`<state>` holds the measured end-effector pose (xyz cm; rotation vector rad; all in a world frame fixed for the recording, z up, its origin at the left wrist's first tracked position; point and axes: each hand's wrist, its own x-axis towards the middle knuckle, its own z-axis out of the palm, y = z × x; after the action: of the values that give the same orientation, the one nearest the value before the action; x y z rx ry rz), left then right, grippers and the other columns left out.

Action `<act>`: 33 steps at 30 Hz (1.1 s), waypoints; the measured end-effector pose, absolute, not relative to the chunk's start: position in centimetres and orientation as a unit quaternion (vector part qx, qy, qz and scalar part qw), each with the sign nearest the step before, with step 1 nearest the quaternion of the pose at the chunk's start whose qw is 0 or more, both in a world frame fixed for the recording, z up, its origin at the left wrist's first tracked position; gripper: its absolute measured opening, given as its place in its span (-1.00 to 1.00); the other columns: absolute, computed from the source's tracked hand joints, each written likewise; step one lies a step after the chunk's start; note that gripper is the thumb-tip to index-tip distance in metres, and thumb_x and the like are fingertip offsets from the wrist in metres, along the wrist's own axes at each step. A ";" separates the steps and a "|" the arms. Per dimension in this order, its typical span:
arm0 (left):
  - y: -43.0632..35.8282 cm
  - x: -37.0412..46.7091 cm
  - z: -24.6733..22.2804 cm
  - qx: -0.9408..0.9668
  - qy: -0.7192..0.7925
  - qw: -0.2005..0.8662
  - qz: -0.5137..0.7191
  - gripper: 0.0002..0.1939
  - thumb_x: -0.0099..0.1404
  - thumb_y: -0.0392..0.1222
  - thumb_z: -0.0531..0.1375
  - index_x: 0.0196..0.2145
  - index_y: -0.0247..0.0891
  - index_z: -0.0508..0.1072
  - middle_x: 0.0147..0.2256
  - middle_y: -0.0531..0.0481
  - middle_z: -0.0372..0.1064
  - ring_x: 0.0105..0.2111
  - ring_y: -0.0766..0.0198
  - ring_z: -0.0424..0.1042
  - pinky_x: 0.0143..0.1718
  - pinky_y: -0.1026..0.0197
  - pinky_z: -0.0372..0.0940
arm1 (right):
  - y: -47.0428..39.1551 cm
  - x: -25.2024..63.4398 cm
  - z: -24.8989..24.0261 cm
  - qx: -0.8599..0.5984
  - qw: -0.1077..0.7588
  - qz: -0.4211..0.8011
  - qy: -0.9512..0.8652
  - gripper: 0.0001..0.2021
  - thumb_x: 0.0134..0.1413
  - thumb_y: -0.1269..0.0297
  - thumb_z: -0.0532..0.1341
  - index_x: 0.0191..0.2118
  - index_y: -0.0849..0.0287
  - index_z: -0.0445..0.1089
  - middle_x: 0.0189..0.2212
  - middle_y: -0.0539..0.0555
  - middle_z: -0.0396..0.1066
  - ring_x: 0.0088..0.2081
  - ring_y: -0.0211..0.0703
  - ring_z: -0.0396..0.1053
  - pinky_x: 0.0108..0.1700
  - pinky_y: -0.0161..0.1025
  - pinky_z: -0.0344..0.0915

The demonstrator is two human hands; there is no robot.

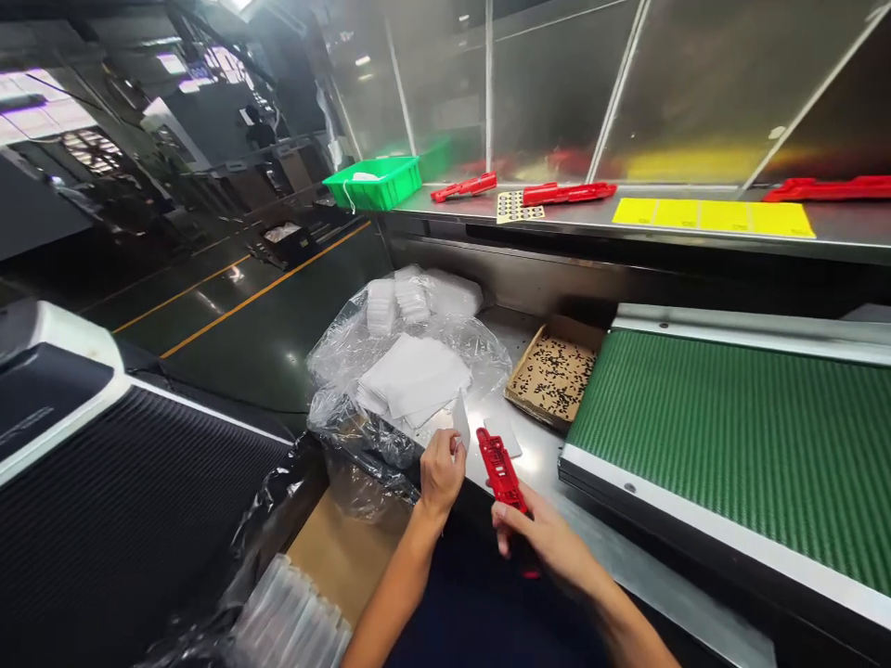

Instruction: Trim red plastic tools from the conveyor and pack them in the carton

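Observation:
My right hand (529,529) is wrapped round the lower end of a red plastic part (497,466), whose ribbed, hollow side faces up. Just left of it, my left hand (443,468) pinches a thin white sheet (460,419) that stands upright from the fingertips. The two hands are apart. Beyond them a fanned stack of white sheets (418,378) lies on clear plastic wrapping (334,357). Another white sheet (505,436) rests flat on the metal table, partly hidden behind the red part.
A cardboard tray (519,399) holds many small black pieces. Right of it runs a green conveyor belt (730,436). The shelf carries a green bin (382,190), red parts (571,193) and yellow labels (714,215). At lower left, clear tubes (289,612) lie in a box near a black belt (139,501).

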<state>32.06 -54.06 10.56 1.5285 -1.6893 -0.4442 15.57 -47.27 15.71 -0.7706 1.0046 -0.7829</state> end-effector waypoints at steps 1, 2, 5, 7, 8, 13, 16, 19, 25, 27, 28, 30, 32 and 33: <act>-54.5 31.7 10.4 0.595 -0.677 0.397 -0.173 -0.86 0.29 -0.28 0.07 -0.24 -0.24 0.42 -0.45 -0.03 0.34 -0.40 0.20 0.39 -0.27 0.19 0.30 | -47.1 15.5 16.0 -0.331 0.759 -0.355 0.435 -0.47 -0.16 -0.23 0.32 -0.32 0.17 0.29 -0.49 -0.04 0.39 -0.60 -0.28 0.33 -0.59 -0.35 0.16; -54.7 31.4 10.3 0.586 -0.686 0.396 -0.170 -0.86 0.30 -0.27 0.09 -0.23 -0.24 0.43 -0.44 -0.03 0.34 -0.39 0.19 0.39 -0.26 0.19 0.31 | -47.0 15.5 16.1 -0.312 0.776 -0.353 0.419 -0.46 -0.15 -0.25 0.31 -0.34 0.18 0.27 -0.47 -0.03 0.40 -0.60 -0.30 0.34 -0.58 -0.36 0.18; -55.0 30.5 10.1 0.565 -0.705 0.396 -0.162 -0.86 0.32 -0.26 0.09 -0.21 -0.25 0.43 -0.41 -0.05 0.35 -0.37 0.19 0.40 -0.26 0.19 0.32 | -47.2 15.6 15.4 -0.274 0.785 -0.355 0.427 -0.40 -0.20 -0.31 0.30 -0.33 0.17 0.25 -0.49 -0.05 0.39 -0.63 -0.31 0.34 -0.59 -0.36 0.21; -55.0 30.1 10.0 0.559 -0.712 0.396 -0.154 -0.85 0.32 -0.29 0.07 -0.23 -0.26 0.43 -0.39 -0.07 0.36 -0.36 0.19 0.40 -0.26 0.19 0.32 | -47.4 15.7 14.5 -0.268 0.762 -0.365 0.463 -0.35 -0.28 -0.37 0.29 -0.34 0.16 0.23 -0.53 -0.09 0.37 -0.65 -0.32 0.34 -0.62 -0.38 0.19; -54.9 29.9 10.0 0.558 -0.714 0.396 -0.150 -0.85 0.32 -0.30 0.06 -0.24 -0.27 0.43 -0.38 -0.08 0.37 -0.36 0.19 0.41 -0.27 0.19 0.32 | -47.4 15.8 14.0 -0.268 0.750 -0.369 0.479 -0.34 -0.31 -0.39 0.29 -0.34 0.15 0.22 -0.53 -0.10 0.36 -0.66 -0.32 0.33 -0.63 -0.38 0.18; -54.5 29.9 10.3 0.559 -0.718 0.392 -0.139 -0.81 0.36 -0.31 0.04 -0.22 -0.28 0.45 -0.37 -0.09 0.38 -0.37 0.20 0.40 -0.29 0.19 0.32 | -47.4 16.0 12.5 -0.267 0.738 -0.371 0.496 -0.38 -0.24 -0.35 0.26 -0.31 0.14 0.23 -0.53 -0.11 0.38 -0.67 -0.30 0.36 -0.64 -0.37 0.21; -54.3 30.2 10.4 0.550 -0.725 0.388 -0.142 -0.83 0.36 -0.30 0.06 -0.26 -0.25 0.46 -0.38 -0.07 0.38 -0.35 0.19 0.41 -0.25 0.19 0.33 | -47.4 15.9 12.5 -0.270 0.746 -0.363 0.490 -0.40 -0.22 -0.35 0.25 -0.34 0.15 0.23 -0.54 -0.08 0.40 -0.68 -0.28 0.36 -0.65 -0.36 0.22; -54.2 30.5 10.2 0.550 -0.725 0.388 -0.143 -0.83 0.32 -0.34 0.06 -0.34 -0.24 0.44 -0.39 -0.08 0.37 -0.31 0.16 0.42 -0.23 0.18 0.33 | -47.4 15.7 12.9 -0.274 0.748 -0.360 0.486 -0.40 -0.21 -0.36 0.23 -0.37 0.14 0.21 -0.54 -0.05 0.42 -0.67 -0.28 0.36 -0.64 -0.36 0.22; -54.2 30.9 9.8 0.567 -0.712 0.382 -0.159 -0.84 0.29 -0.36 0.08 -0.28 -0.23 0.45 -0.39 -0.05 0.38 -0.38 0.20 0.41 -0.30 0.21 0.33 | -47.6 15.7 13.1 -0.314 0.750 -0.328 0.481 -0.40 -0.17 -0.37 0.18 -0.36 0.16 0.22 -0.53 -0.02 0.43 -0.67 -0.28 0.36 -0.64 -0.36 0.23; -54.1 31.0 9.8 0.570 -0.709 0.382 -0.162 -0.84 0.29 -0.36 0.08 -0.29 -0.23 0.45 -0.40 -0.04 0.38 -0.40 0.21 0.40 -0.31 0.21 0.33 | -47.7 16.0 12.8 -0.323 0.742 -0.321 0.492 -0.41 -0.16 -0.35 0.17 -0.36 0.16 0.21 -0.54 -0.04 0.41 -0.68 -0.27 0.36 -0.66 -0.37 0.22; -54.0 30.9 9.9 0.571 -0.708 0.383 -0.163 -0.84 0.30 -0.35 0.08 -0.30 -0.23 0.45 -0.40 -0.04 0.38 -0.41 0.21 0.40 -0.32 0.21 0.33 | -47.8 16.1 12.5 -0.328 0.735 -0.321 0.500 -0.43 -0.14 -0.34 0.16 -0.35 0.15 0.21 -0.54 -0.05 0.41 -0.68 -0.27 0.36 -0.66 -0.37 0.21; -53.8 30.9 10.0 0.571 -0.705 0.387 -0.163 -0.83 0.33 -0.32 0.07 -0.29 -0.24 0.46 -0.40 -0.05 0.38 -0.43 0.22 0.39 -0.33 0.21 0.33 | -47.8 16.2 12.0 -0.341 0.716 -0.322 0.517 -0.47 -0.06 -0.28 0.14 -0.30 0.15 0.23 -0.53 -0.06 0.40 -0.68 -0.26 0.37 -0.67 -0.38 0.21; -53.6 30.9 10.2 0.567 -0.706 0.391 -0.163 -0.82 0.36 -0.28 0.06 -0.26 -0.25 0.47 -0.39 -0.07 0.39 -0.44 0.23 0.39 -0.35 0.22 0.33 | -47.8 16.3 11.6 -0.353 0.696 -0.325 0.534 -0.51 0.01 -0.21 0.12 -0.20 0.15 0.27 -0.52 -0.07 0.40 -0.68 -0.25 0.39 -0.68 -0.38 0.20; -53.5 30.8 10.3 0.562 -0.709 0.393 -0.164 -0.81 0.38 -0.26 0.06 -0.25 -0.25 0.48 -0.38 -0.07 0.40 -0.45 0.24 0.39 -0.36 0.23 0.33 | -47.8 16.2 11.5 -0.360 0.686 -0.324 0.542 -0.52 0.04 -0.18 0.11 -0.13 0.14 0.28 -0.51 -0.08 0.40 -0.67 -0.25 0.40 -0.68 -0.39 0.20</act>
<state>30.83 -53.47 10.29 1.4270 -1.7998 -0.4159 16.23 -47.81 11.50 -0.8073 1.2134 -0.7264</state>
